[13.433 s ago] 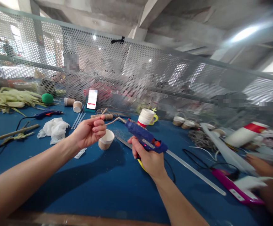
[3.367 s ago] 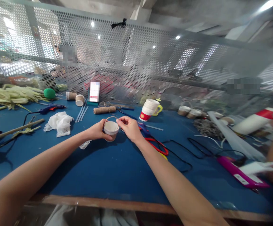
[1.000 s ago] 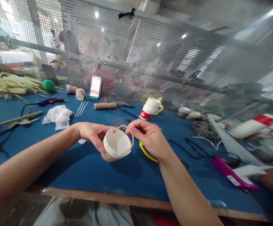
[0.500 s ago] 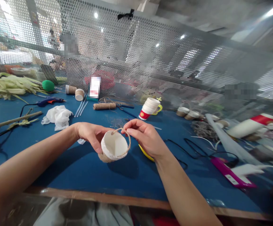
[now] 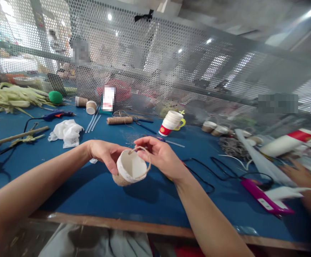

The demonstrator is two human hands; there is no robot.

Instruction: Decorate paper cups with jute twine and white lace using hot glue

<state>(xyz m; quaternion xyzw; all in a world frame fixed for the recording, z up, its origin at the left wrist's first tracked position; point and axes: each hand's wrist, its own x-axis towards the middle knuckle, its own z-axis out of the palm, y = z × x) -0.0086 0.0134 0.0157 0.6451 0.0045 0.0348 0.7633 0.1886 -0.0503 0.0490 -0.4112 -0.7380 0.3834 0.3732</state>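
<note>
A small paper-cup basket [image 5: 132,167] is held tilted above the blue table, its white inside facing me. Twine wraps its lower body, white lace-like trim goes round the rim, and a thin twine handle [image 5: 149,160] arches over the opening. My left hand [image 5: 105,155] grips the cup's left side, thumb in front and the other fingers hidden behind. At the far right of the rim, my right hand [image 5: 158,153] has its fingers closed around the handle. Just behind that hand, a glue gun-like tool with a black cord lies partly covered.
Behind are a twine roll [image 5: 119,120], glue sticks [image 5: 92,123], stacked paper cups [image 5: 170,123] and white lace [image 5: 67,132]. A blue glue gun [image 5: 59,115] lies left. At right are a purple power strip [image 5: 265,198], finished baskets [image 5: 218,130] and another person's hand [image 5: 299,175].
My right-hand fingers have shifted slightly left and over the handle. The basket has barely moved. Another person's hand has come into view at the right.
</note>
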